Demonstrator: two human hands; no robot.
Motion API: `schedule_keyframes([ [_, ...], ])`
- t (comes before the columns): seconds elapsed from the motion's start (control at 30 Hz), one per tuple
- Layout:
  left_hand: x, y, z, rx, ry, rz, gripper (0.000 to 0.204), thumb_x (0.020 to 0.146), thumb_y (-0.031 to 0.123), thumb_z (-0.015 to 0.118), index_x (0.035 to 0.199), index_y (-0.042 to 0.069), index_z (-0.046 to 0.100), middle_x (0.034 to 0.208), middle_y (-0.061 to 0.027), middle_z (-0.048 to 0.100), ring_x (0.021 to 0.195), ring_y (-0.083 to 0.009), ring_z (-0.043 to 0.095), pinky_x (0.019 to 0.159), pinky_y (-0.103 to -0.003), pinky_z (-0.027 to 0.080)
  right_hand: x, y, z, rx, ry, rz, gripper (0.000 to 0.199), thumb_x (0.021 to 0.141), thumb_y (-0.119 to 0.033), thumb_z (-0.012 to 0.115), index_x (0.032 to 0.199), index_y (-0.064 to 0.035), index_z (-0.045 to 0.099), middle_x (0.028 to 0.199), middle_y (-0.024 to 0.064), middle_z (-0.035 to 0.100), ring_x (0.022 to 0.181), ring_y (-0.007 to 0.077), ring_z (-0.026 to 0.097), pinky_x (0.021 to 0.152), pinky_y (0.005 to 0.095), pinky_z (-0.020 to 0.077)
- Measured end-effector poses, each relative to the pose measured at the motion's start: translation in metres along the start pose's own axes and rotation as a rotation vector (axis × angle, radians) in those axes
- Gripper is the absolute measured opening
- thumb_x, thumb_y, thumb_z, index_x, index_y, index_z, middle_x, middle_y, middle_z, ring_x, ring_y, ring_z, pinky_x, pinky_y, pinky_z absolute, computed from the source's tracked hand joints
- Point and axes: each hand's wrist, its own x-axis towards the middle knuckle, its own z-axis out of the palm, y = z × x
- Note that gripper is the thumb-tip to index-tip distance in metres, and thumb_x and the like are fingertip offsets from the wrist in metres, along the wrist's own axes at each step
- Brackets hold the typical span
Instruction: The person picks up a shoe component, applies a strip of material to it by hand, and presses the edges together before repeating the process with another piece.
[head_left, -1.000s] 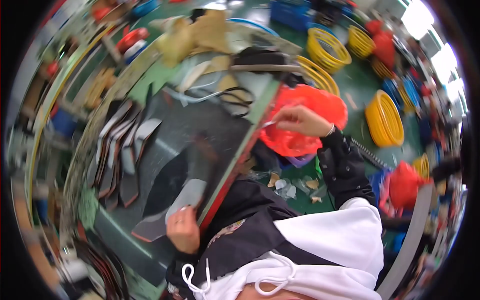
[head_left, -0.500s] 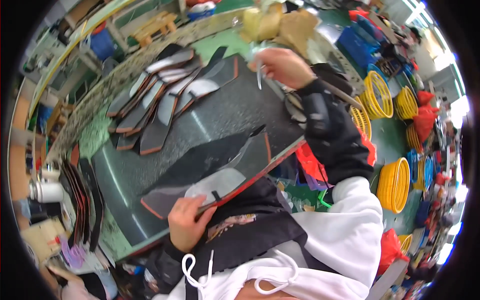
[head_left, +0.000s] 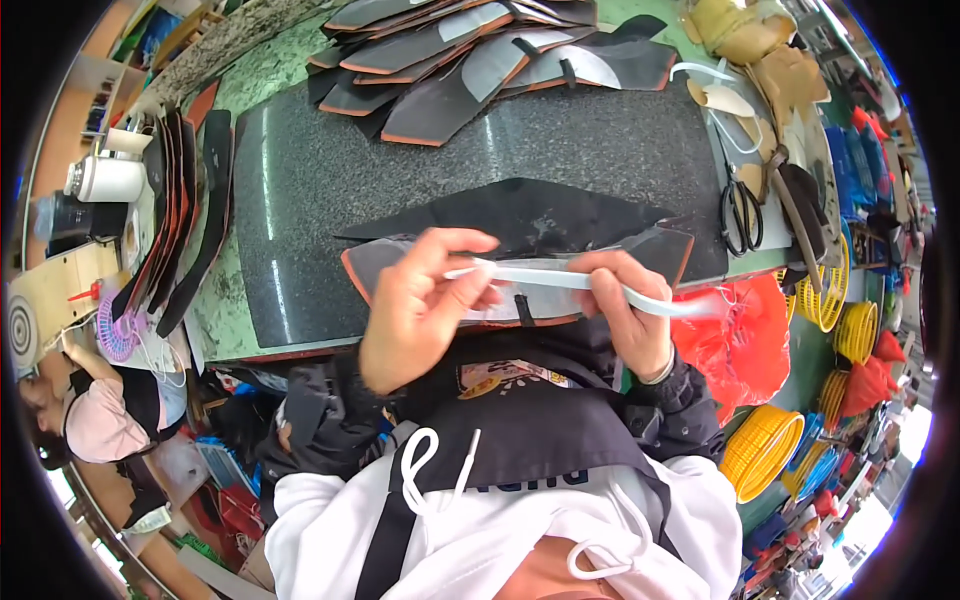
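Note:
A narrow white strip (head_left: pixel 545 278) is stretched between my two hands. My left hand (head_left: pixel 412 318) pinches it near its left end, with thumb and forefinger close together. Closed on its other part is my right hand (head_left: pixel 632 318), and the free tail hangs out to the right, blurred. Below the strip lies a flat grey piece with orange edges (head_left: pixel 668 250), partly covered by my hands; a pale patch and a black tab show on it. Just beyond it, a black panel (head_left: pixel 515 215) rests on the dark speckled slab (head_left: pixel 320 190).
Similar grey pieces (head_left: pixel 430 118) are heaped at the slab's far side. Black-handled scissors (head_left: pixel 741 215) lie at the right, near more white strip (head_left: pixel 705 70). Curved dark pieces (head_left: pixel 178 200) stand at the left beside a white jar (head_left: pixel 108 178). Red bags (head_left: pixel 740 345) hang right; another person (head_left: pixel 110 410) is at left.
My right hand has come back from the far right to the middle with the white strip. My left hand has left the grey piece and now grips the strip. The view has shifted.

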Motion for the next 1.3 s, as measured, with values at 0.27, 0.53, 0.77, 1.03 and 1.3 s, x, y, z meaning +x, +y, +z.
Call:
schedule_keyframes([
  [0.27, 0.008, -0.035, -0.058, 0.256, 0.088, -0.183, 0.012, 0.094, 0.012, 0.068, 0.094, 0.001, 0.064, 0.076, -0.0036, 0.068, 0.065, -0.0056, 0.062, 0.058, -0.019, 0.049, 0.018, 0.025, 0.010, -0.600, -0.059, -0.107, 0.017, 0.086, -0.008, 0.073, 0.100, 0.0003, 0.069, 0.075, 0.0088, 0.067, 0.067, 0.0164, 0.066, 0.064, 0.0281, 0.0522],
  [0.53, 0.007, -0.044, -0.058, 0.156, 0.182, -0.232, 0.014, 0.092, 0.011, 0.071, 0.087, 0.000, 0.063, 0.072, -0.0009, 0.065, 0.059, -0.0028, 0.058, 0.053, -0.018, 0.045, 0.032, 0.032, 0.018, -0.624, -0.009, 0.047, 0.021, 0.082, -0.011, 0.076, 0.096, -0.0006, 0.064, 0.074, 0.0091, 0.066, 0.065, 0.0172, 0.067, 0.060, 0.0283, 0.0520],
  [0.77, 0.008, -0.035, -0.031, 0.990, 0.310, 0.014, 0.017, 0.082, 0.010, 0.077, 0.090, 0.001, 0.065, 0.074, -0.0061, 0.066, 0.060, -0.0162, 0.064, 0.056, -0.027, 0.052, 0.040, 0.044, 0.017, -0.787, 0.008, -0.065, 0.021, 0.081, -0.012, 0.077, 0.092, -0.0023, 0.062, 0.069, 0.0094, 0.062, 0.061, 0.0170, 0.065, 0.056, 0.0290, 0.0493],
  [1.03, 0.007, -0.044, 0.025, 1.430, -0.212, 0.721, 0.049, 0.083, 0.038, 0.071, 0.107, -0.005, 0.064, 0.113, -0.0206, 0.066, 0.106, -0.0350, 0.062, 0.092, -0.044, 0.050, 0.019, 0.037, -0.012, -0.562, 0.061, 0.021, 0.016, 0.083, -0.006, 0.075, 0.094, -0.0013, 0.065, 0.074, 0.0067, 0.066, 0.063, 0.0129, 0.064, 0.058, 0.0263, 0.0498],
  [1.3, 0.006, -0.039, 0.038, 1.676, -0.283, 0.671, 0.056, 0.087, 0.040, 0.062, 0.122, -0.003, 0.061, 0.118, -0.0207, 0.063, 0.110, -0.0323, 0.059, 0.096, -0.044, 0.048, 0.005, 0.043, -0.035, -0.602, 0.302, 0.024, 0.013, 0.084, -0.002, 0.072, 0.097, 0.0003, 0.068, 0.076, 0.0031, 0.068, 0.065, 0.0086, 0.063, 0.061, 0.0223, 0.0505],
])
